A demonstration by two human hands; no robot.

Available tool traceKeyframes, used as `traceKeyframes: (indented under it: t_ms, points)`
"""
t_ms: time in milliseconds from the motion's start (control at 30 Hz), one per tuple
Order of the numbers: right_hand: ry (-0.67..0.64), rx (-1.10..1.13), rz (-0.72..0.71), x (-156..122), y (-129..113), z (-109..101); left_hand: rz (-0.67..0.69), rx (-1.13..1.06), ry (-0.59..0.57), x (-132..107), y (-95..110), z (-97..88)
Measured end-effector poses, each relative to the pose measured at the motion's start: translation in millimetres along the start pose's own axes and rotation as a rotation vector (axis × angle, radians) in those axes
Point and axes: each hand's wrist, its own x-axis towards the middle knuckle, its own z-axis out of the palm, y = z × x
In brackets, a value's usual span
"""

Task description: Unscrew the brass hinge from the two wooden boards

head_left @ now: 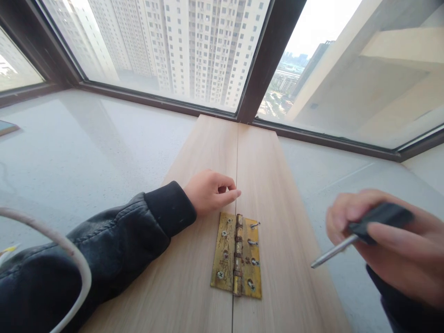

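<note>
A worn brass hinge (236, 255) lies open on two pale wooden boards, its knuckle along the seam between them. The screws in its left leaf sit low, while those in the right leaf stand up at a slant. Just beyond the hinge, my left hand (211, 192) rests on the left board (194, 157), fingers curled and thumb tip close to the index finger at the seam. Nothing shows in it. To the right, my right hand (398, 240), blurred, grips the dark handle of a screwdriver (336, 249), whose shaft points down and left, apart from the hinge.
The right board (263, 162) runs back to the dark window frame (255, 64). A speckled white sill (114, 143) spreads on both sides. A white cable (81, 268) loops at lower left, in front of my left sleeve. A flat object (7, 127) lies at far left.
</note>
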Motion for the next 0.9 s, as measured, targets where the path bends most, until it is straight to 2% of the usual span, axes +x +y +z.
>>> traceKeyframes:
  t_ms: [33,100,233,333,633,767,900]
  points:
    - [-0.026,0.140,0.083,14,2,8,-0.002,-0.001,0.002,0,0,0.2]
    - [-0.024,0.206,0.089,32,8,26,-0.002,-0.004,0.005,0,0,0.8]
    - [-0.070,0.238,0.070,31,24,51,0.013,-0.006,0.009,0,-2,2.0]
    - [-0.102,0.216,0.041,20,28,51,0.016,-0.008,0.006,-1,-2,2.2]
    - [-0.002,0.054,-0.080,9,16,54,0.011,-0.014,-0.009,-2,0,1.2]
    - [0.052,-0.070,-0.170,6,12,56,0.012,-0.014,-0.006,-3,-1,1.5]
    - [0.015,-0.256,-0.312,9,9,47,0.010,-0.019,-0.004,-3,-1,1.2]
